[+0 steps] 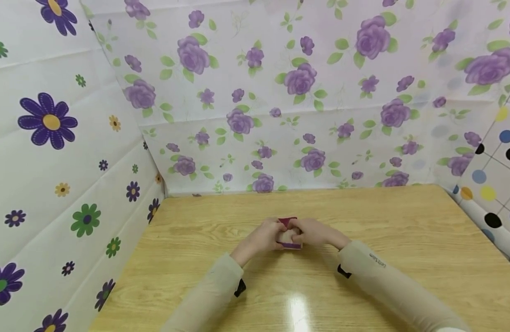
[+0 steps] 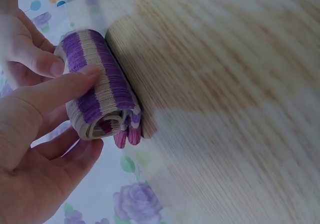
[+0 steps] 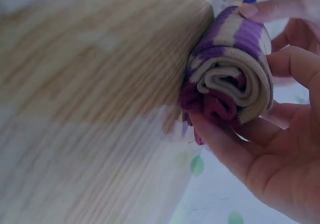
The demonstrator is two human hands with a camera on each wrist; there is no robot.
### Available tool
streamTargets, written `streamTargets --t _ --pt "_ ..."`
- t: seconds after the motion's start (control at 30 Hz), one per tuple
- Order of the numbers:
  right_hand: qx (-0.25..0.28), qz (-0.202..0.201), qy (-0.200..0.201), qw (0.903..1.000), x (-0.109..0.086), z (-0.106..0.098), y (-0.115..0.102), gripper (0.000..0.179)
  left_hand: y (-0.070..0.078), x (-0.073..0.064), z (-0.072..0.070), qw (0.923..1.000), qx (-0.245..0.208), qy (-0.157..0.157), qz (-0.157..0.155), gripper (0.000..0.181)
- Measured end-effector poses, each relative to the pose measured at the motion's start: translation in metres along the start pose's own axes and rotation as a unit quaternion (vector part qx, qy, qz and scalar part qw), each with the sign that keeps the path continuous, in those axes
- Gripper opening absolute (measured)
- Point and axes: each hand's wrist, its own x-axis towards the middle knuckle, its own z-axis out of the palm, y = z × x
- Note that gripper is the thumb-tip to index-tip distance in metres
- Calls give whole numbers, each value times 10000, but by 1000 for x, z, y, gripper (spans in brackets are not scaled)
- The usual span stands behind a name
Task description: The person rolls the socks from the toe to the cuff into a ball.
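Note:
A rolled-up bundle of knit socks (image 1: 289, 236), striped purple and beige with magenta ends, rests on the table between both hands. My left hand (image 1: 263, 237) grips one end of the roll. In the left wrist view its thumb lies on the striped sock roll (image 2: 106, 91) and its fingers curl along the side and below. At the other end my right hand (image 1: 314, 231) holds the roll, fingers around its spiral end. The right wrist view shows the coiled beige and magenta layers of the socks (image 3: 250, 81). Parts of the roll are hidden by the hands.
The wooden table (image 1: 383, 221) extends around the hands. Behind it hangs a white sheet with purple roses (image 1: 300, 80). A flower-patterned sheet (image 1: 51, 184) borders the left side and a dotted sheet (image 1: 487, 193) the right.

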Motion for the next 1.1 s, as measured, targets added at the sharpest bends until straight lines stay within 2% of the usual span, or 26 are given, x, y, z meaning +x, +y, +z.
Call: streamTargets --t 0.13,0.4,0.6,0.87,1.0,1.1 --pt "68 24 45 10000 3 -3 4 24 1 0 1 9999 71 -65 -50 45" --pt "260 358 27 9990 6 -1 5 29 2 3 3 9995 61 -135 -287 53" --pt "403 455 -140 9981 8 -1 6 31 2 3 4 9995 108 -121 -274 52" --pt "491 290 -351 9978 8 -4 5 30 -1 2 2 9996 -4 -161 -217 45" --pt "521 289 -265 9979 5 -4 4 29 -2 2 1 9992 -209 -137 -305 46" --pt "425 262 -18 9988 4 -4 0 27 -4 3 1 9988 -309 -145 -351 44"
